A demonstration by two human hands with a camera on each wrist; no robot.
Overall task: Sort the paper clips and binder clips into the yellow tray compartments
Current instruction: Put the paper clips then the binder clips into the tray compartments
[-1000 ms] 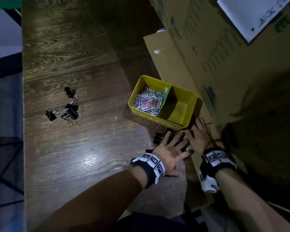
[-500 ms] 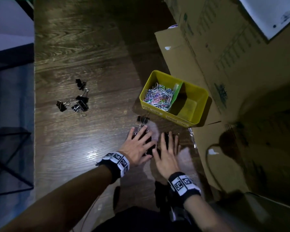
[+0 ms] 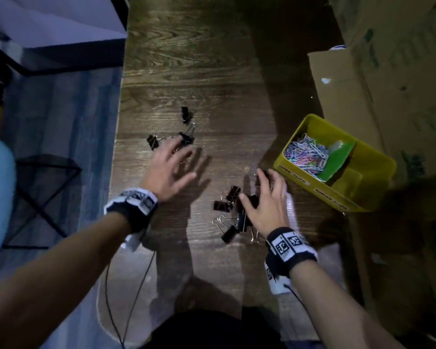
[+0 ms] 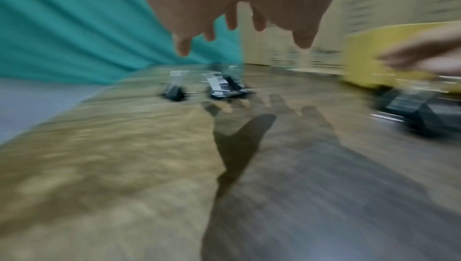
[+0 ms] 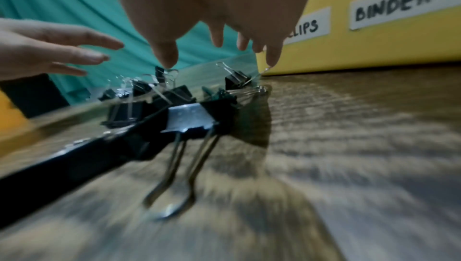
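Since the earlier frame the left hand is moved, spread and empty, toward the far binder clips, while the right hand, released, hovers over the near pile beside the yellow tray, whose paper clips risk contamination by a careless sweep.

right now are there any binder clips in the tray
No: the yellow tray holds only coloured paper clips in one compartment, while the black binder clips all lie on the table.
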